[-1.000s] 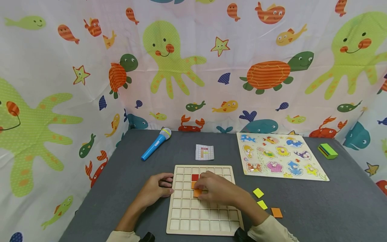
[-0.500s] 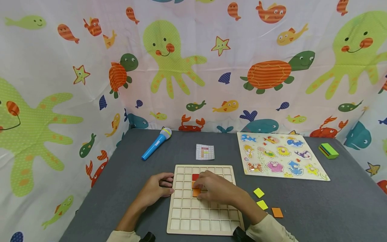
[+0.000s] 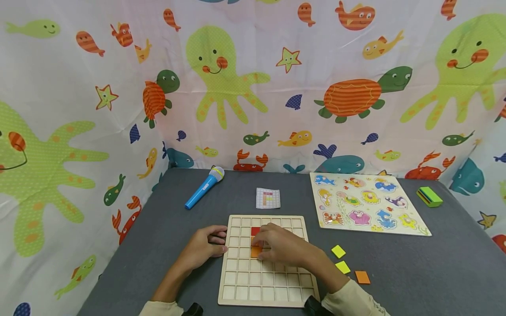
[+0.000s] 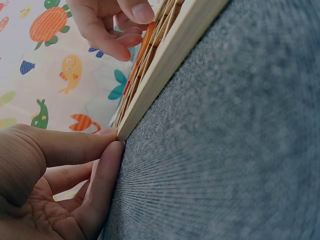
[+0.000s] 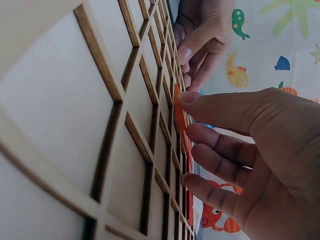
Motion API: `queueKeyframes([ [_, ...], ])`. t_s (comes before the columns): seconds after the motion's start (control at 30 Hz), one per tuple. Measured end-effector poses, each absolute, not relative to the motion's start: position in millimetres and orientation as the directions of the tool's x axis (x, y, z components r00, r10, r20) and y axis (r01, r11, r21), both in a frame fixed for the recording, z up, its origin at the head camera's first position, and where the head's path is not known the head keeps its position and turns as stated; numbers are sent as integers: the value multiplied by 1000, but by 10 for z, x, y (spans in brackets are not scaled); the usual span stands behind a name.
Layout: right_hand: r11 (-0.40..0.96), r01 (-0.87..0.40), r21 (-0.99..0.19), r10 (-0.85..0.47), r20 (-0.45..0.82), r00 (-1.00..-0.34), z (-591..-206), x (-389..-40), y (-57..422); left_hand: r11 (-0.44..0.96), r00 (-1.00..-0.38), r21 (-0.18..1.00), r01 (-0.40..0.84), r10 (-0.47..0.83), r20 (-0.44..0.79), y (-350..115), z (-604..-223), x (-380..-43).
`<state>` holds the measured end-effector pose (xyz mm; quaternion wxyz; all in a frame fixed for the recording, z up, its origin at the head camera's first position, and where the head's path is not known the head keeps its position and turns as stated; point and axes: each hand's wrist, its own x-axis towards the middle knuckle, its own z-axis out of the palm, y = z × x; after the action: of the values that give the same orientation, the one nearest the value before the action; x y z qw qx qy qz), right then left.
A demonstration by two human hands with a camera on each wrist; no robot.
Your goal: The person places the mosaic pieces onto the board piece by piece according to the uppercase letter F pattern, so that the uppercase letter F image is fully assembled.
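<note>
A wooden grid board (image 3: 245, 280) lies flat on the table. My left hand (image 3: 202, 249) is at its left edge, thumb and a fingertip meeting on the rim in the left wrist view. My right hand (image 3: 283, 245) reaches over the upper middle cells and holds a square orange tile (image 3: 255, 252) by its edges. The right thumb presses the tile's near side in the right wrist view, with the fingers curved beyond it. Above it in the same column are another orange tile (image 3: 253, 241), partly hidden by the fingers, and a red tile (image 3: 255, 231).
Loose tiles lie right of the board: a yellow tile (image 3: 338, 251), another yellow tile (image 3: 342, 267) and an orange tile (image 3: 362, 277). Behind the board is a small pattern card (image 3: 268, 199). Farther out are a blue toy microphone (image 3: 201, 192), a sea-animal puzzle (image 3: 336, 197) and a tile stack (image 3: 429, 197).
The orange tile under my right fingers has shifted slightly left into line with the column above. My left hand has stayed at the board's edge.
</note>
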<state>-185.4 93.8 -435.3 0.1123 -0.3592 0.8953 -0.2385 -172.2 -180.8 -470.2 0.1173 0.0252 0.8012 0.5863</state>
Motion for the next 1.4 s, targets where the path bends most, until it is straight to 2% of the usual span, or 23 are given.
queueKeyframes([
  [0.4, 589, -589, -553, -715, -19, -698, -4357, -1858, 978, 312, -972, 945, -99, 175, -160, -1809, -4703, -1726],
  [0.93, 545, -480, -687, -676, -22, -736, -4352, -1839, 1326, 343, -974, 935, -83, 169, -149, -1801, -4695, -1721],
  [1.4, 605, -442, -662, -609, -28, -793, -4266, -1747, 1826, 338, -973, 938, -80, 180, -148, -1807, -4700, -1730],
])
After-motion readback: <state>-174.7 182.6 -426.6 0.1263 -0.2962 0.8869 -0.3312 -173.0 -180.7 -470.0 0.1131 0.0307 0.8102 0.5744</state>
